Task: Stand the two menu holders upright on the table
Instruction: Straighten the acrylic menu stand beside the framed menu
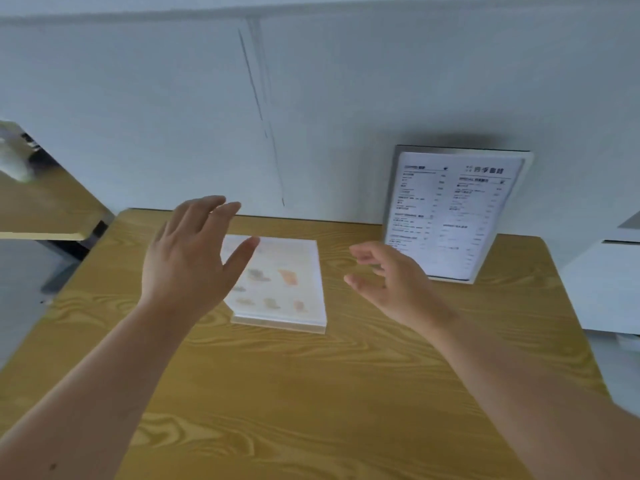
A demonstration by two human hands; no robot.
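Note:
A clear menu holder with a black-and-white text menu [453,216] stands upright at the back right of the wooden table [311,393], close to the wall. A second holder with a pale picture menu [282,285] sits in the middle of the table; it looks low and tilted back, and blur hides whether it stands or lies. My left hand [188,254] hovers open over that holder's left edge. My right hand [391,282] hangs open to its right, between the two holders, with fingers curled and touching neither.
A white wall [173,116] runs along the table's back edge. Another wooden table [38,209] stands at the left with a blurred pale object on it. White furniture [609,282] borders the right side.

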